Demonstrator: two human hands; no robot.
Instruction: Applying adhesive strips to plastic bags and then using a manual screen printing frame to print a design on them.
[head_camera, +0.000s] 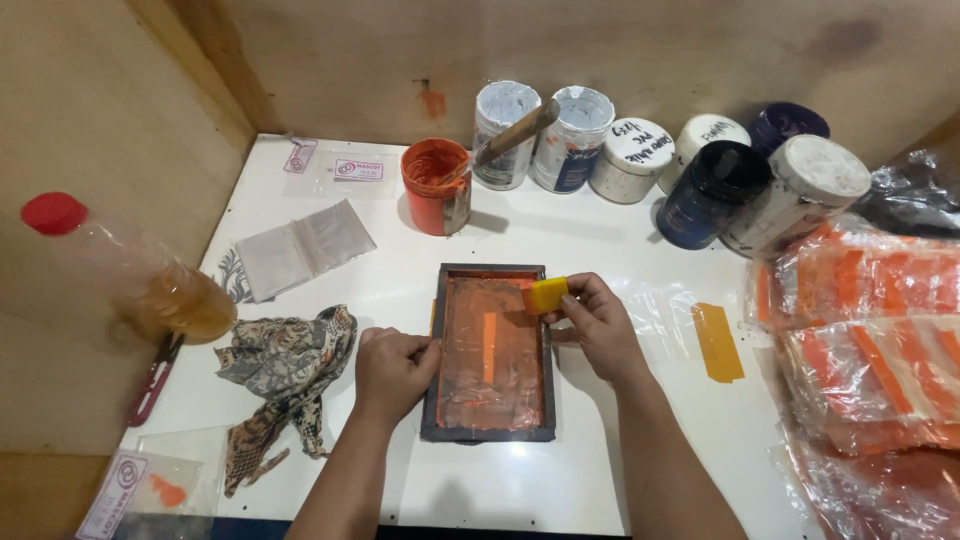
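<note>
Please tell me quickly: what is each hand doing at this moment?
Left hand: closed, gripping the left edge of the printing frame.
Right hand: closed, holding the yellow scraper over the frame.

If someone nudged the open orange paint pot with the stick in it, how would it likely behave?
The orange paint pot might tip: its wooden stick leans far out to one side. It has no lid, so paint could probably spill. Its paint-smeared wall likely feels slippery.
</note>
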